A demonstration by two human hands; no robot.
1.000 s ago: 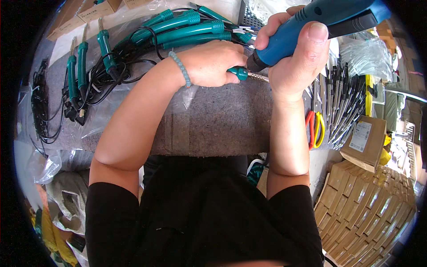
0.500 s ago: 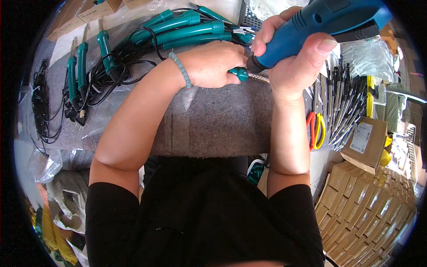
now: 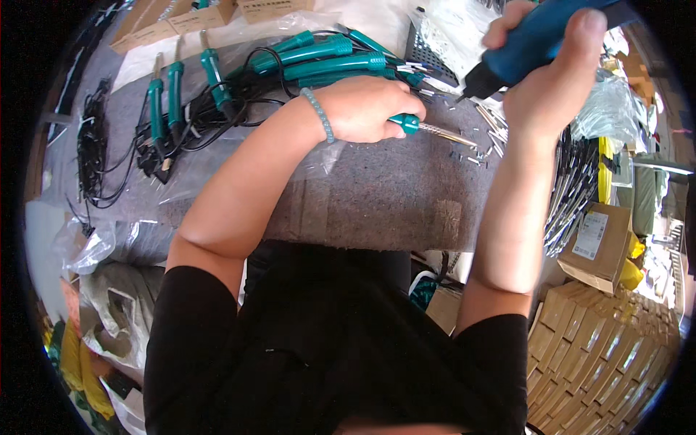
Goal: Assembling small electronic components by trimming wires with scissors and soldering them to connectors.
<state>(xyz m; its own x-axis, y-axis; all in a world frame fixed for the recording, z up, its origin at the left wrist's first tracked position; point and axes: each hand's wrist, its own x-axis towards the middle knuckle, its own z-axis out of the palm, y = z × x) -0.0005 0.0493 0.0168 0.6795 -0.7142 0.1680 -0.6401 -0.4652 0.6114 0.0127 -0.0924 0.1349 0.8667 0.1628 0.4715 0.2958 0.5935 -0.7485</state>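
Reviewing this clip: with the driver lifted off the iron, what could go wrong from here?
1. Small screws lie loose on the felt mat near the iron's tip; a sweep of either hand could scatter them.
2. The left hand holds the soldering iron close to where the driver in the right hand would come down; a slip could hit fingers.

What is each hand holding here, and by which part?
Left hand grips a green-handled soldering iron by its handle, metal shaft sticking out. Right hand holds a blue electric screwdriver around its body.
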